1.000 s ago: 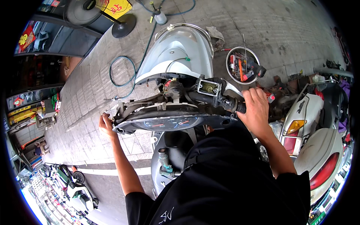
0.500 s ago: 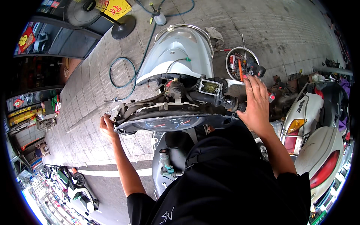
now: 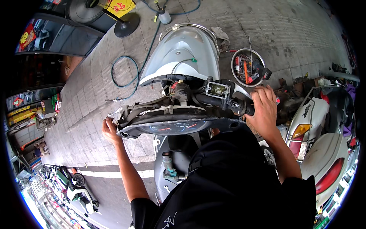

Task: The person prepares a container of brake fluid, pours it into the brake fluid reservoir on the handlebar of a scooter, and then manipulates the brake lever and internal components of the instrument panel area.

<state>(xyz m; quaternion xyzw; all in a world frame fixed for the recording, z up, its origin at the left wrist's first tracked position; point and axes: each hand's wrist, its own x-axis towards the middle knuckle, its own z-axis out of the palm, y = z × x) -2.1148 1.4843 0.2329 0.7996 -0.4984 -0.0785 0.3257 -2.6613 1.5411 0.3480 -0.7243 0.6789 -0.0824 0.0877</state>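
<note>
A scooter's stripped handlebar [image 3: 204,100] stands before me, with a loose-looking instrument panel [image 3: 177,127] on its near side. My right hand [image 3: 264,110] is closed at the right end, its fingers curled over the silver brake lever [image 3: 240,91]. Beside that lever, the brake fluid reservoir [image 3: 217,90] has its lid off, and yellowish fluid shows inside. At the left end, my left hand [image 3: 110,131] has its fingers closed round the handlebar's end, next to a silvery lever [image 3: 114,113]. The left grip itself is mostly hidden.
Ahead is the scooter's pale front cover [image 3: 187,49]. A round tub [image 3: 233,70] of tools stands at the far right, and a green-blue air hose [image 3: 111,74] lies coiled at left. A cordless tool [image 3: 167,164] rests on the scooter below the panel. Another scooter [image 3: 318,118] stands at right.
My right hand's fingers have curled from stretched out to bent over the brake lever. The left hand keeps its hold. The whole view has shifted slightly.
</note>
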